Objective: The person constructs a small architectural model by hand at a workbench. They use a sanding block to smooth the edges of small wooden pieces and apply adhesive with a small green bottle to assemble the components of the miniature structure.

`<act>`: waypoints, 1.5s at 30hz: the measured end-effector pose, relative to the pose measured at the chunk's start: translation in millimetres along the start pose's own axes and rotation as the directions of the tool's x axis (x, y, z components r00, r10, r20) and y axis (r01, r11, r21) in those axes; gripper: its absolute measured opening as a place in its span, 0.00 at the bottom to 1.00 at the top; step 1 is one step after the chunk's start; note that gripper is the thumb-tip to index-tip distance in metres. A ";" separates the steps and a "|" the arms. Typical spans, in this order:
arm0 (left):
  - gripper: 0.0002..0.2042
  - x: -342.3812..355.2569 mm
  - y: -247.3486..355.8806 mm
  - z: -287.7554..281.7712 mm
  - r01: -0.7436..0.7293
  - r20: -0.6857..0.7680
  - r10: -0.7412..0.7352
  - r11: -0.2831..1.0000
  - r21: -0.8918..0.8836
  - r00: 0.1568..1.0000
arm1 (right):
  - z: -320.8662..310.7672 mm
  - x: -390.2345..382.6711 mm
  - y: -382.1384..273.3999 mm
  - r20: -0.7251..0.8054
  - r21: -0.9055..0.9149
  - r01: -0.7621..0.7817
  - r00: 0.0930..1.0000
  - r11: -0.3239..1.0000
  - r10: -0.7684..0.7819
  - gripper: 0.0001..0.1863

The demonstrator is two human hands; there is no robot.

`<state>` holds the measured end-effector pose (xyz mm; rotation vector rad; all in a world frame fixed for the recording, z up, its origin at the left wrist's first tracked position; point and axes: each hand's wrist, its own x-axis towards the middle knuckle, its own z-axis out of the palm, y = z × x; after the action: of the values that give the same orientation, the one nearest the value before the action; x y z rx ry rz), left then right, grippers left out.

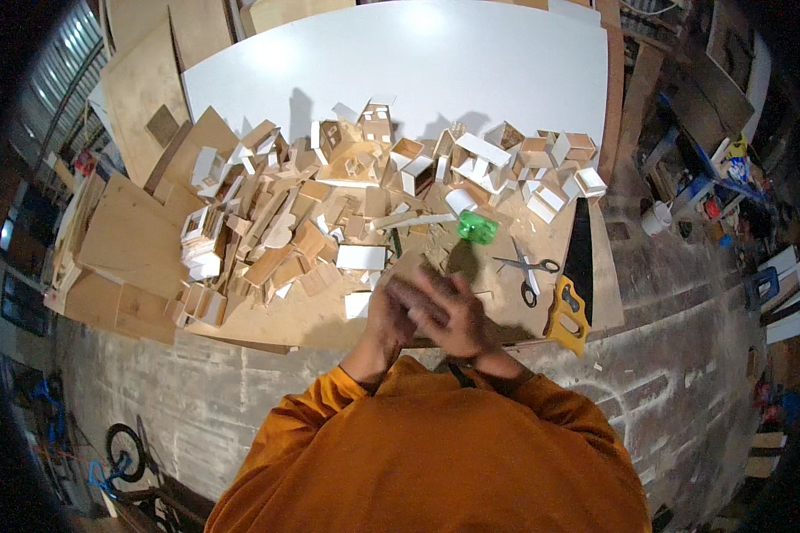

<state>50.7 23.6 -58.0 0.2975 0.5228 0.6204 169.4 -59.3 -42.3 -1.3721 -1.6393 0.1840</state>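
My left hand [388, 318] and my right hand [458, 322] meet over the front edge of the worktable. My right hand's stretched fingers cross in front of the left palm. Motion blurs both hands, and the left fingers are mostly hidden. No held object can be made out. Beyond them lies a crumpled, translucent green plastic piece [477, 227], with a white cylinder [460, 201] behind it. To the right are open scissors with dark handles [531, 266] and a handsaw with a yellow handle [569, 313]. A white-faced rectangular piece [361, 258] lies just beyond my left hand.
Several small wooden and white model houses [482, 158] line the table's far side. Wood offcuts [267, 240] pile up at the left. A large white panel [400, 53] stands behind. A white bucket [656, 218] is off to the right, above the concrete floor [196, 391].
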 end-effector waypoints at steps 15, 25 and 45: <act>0.16 -40.8 53.9 -76.9 -0.173 -0.070 0.170 0.984 -0.037 0.983 | -43.3 -45.9 81.0 0.012 -0.399 -0.348 0.923 0.848 0.385 0.39; 0.26 -78.4 43.2 -113.7 -0.176 -0.171 0.175 0.984 0.008 0.970 | -11.9 -37.7 50.5 0.350 -0.421 0.046 0.930 0.906 0.116 0.40; 0.27 -121.9 34.4 -123.5 -0.178 -0.330 0.202 0.979 0.101 0.922 | 127.7 42.4 24.0 0.606 -0.256 0.176 0.796 0.951 0.016 0.30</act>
<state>-117.4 -11.5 -100.7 0.3109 0.8562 0.8516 96.9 40.0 -102.0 -1.5640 -2.3371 0.3630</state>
